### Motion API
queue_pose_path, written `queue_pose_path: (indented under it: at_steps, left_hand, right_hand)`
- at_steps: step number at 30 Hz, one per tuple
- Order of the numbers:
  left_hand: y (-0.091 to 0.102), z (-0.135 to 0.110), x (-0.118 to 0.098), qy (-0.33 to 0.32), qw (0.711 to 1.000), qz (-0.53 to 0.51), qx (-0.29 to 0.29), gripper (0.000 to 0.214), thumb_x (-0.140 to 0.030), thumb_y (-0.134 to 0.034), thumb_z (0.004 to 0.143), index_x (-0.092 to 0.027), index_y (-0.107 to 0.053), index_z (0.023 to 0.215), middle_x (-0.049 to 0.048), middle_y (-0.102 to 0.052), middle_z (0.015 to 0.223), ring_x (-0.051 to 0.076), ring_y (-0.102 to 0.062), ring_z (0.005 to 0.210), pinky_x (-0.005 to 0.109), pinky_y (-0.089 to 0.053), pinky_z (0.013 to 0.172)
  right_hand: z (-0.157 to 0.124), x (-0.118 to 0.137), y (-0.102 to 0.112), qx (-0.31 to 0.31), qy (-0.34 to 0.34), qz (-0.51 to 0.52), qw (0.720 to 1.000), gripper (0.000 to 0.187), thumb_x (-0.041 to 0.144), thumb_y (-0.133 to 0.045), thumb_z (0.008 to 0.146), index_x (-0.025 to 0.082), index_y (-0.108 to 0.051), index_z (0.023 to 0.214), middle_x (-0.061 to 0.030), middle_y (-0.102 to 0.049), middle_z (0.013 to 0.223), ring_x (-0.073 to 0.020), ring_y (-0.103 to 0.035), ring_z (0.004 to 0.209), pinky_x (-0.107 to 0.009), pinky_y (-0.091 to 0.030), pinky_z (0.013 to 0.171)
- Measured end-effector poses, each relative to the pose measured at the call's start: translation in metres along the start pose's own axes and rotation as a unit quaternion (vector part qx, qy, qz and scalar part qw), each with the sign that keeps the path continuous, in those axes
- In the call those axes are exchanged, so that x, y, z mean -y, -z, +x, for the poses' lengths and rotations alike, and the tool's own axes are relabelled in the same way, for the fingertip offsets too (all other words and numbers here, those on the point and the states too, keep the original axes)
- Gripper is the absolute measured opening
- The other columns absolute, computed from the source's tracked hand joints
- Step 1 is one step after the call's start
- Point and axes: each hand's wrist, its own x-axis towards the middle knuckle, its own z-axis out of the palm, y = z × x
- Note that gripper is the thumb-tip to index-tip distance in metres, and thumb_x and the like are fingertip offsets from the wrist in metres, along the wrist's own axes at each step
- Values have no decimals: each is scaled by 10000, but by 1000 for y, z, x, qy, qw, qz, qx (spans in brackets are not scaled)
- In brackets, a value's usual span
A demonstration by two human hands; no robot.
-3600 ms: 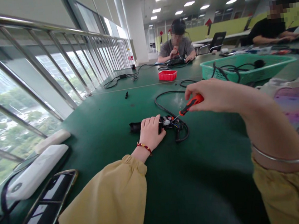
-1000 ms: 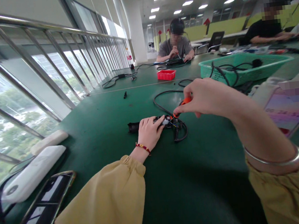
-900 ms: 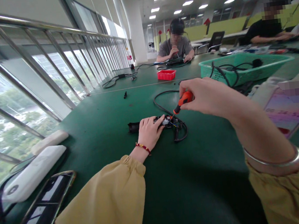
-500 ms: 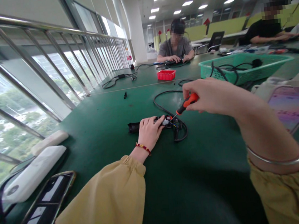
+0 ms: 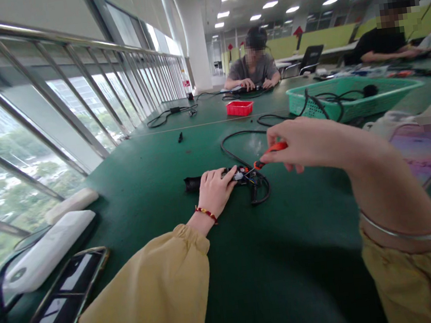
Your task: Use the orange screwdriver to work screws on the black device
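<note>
My left hand [image 5: 217,188] lies over a black corded device [image 5: 193,183], its fingers wrapped across the body and pressing it to the green table [image 5: 236,273]. Coloured wires and a white part show at the device's opened right end. A black cord [image 5: 233,151] loops out from that end. Above and to the right, my right hand [image 5: 303,144] grips a red-and-black screwdriver [image 5: 276,148]. The screwdriver's shaft slants down to the left, and its tip reaches the wired end; whether it sits in a screw is too small to tell.
A small red tray [image 5: 239,108] and a green basket [image 5: 356,99] with cords stand farther back. Phones [image 5: 57,309] and a white power bank-like block [image 5: 50,247] lie at left. Two people [image 5: 254,69] sit across the table. A metal railing [image 5: 70,48] runs along the left.
My right hand has tipped lower and slightly right, laying the screwdriver at a flatter slant. The left hand and the device stay where they were.
</note>
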Motion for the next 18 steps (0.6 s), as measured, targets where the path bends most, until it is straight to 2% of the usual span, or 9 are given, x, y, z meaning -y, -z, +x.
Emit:
queue_pose_path:
  at_steps: [2, 3, 7, 9, 11, 13, 16, 18]
  left_hand:
    - [-1, 0, 0, -3, 1000, 0, -1, 409, -351, -443, 870, -280, -426, 1273, 57, -558, 1130, 208, -490, 1024, 364, -345, 896]
    - [0, 0, 0, -4, 1000, 1, -1, 423, -355, -437, 871, -272, -410, 1285, 59, -557, 1130, 210, -488, 1027, 363, -345, 894]
    - [4, -3, 5, -33, 999, -9, 10, 536, -395, -423, 865, -207, -296, 1351, 77, -546, 1153, 214, -486, 1041, 358, -351, 892]
    - [8, -4, 11, -56, 998, -16, 22, 583, -395, -415, 863, -153, -249, 1366, 98, -533, 1182, 213, -480, 1066, 356, -344, 915]
    - [11, -4, 19, -64, 997, -11, 31, 572, -365, -404, 867, -116, -251, 1358, 120, -509, 1225, 215, -466, 1104, 365, -319, 954]
    - [13, -3, 27, -64, 997, 5, 48, 499, -335, -393, 877, -112, -323, 1318, 126, -500, 1241, 215, -472, 1107, 372, -309, 969]
    - [19, -1, 32, -60, 993, 24, 97, 384, -334, -402, 883, -143, -444, 1213, 97, -567, 1139, 204, -536, 1002, 340, -380, 888]
    - [26, -3, 32, -41, 992, 30, 118, 348, -352, -434, 870, -168, -477, 1163, 69, -595, 1060, 199, -560, 940, 314, -416, 816]
  right_hand:
    - [-1, 4, 0, 27, -15, 24, 999, 320, 448, -437, 775, 165, -568, 700, 7, -533, 446, -112, -484, 407, -236, -318, 480]
    - [-1, 6, -1, 16, -12, 22, 1000, 317, 448, -446, 769, 166, -572, 698, 5, -537, 451, -114, -486, 414, -237, -317, 481]
    - [-2, 12, -8, -108, 50, 3, 993, 151, 312, -522, 705, 211, -594, 791, -2, -616, 675, -141, -540, 606, -237, -322, 541]
    - [-5, 15, -17, -126, 80, 37, 988, 144, 270, -502, 716, 227, -591, 820, 9, -620, 734, -135, -537, 644, -238, -332, 568]
    - [-12, 18, -33, -97, 112, 91, 985, 150, 284, -507, 730, 229, -595, 839, 17, -612, 728, -123, -528, 637, -236, -341, 578]
    - [-24, 24, -55, -41, 148, 131, 979, 163, 318, -563, 705, 236, -604, 839, 23, -608, 735, -125, -531, 657, -234, -347, 584]
    - [-47, 35, -93, -29, 145, 125, 981, 215, 216, -583, 678, 229, -584, 892, -9, -590, 903, -142, -545, 748, -241, -350, 610]
    - [-62, 43, -114, -15, 159, 108, 981, 200, 204, -541, 714, 221, -566, 912, -24, -571, 906, -137, -534, 713, -248, -335, 591]
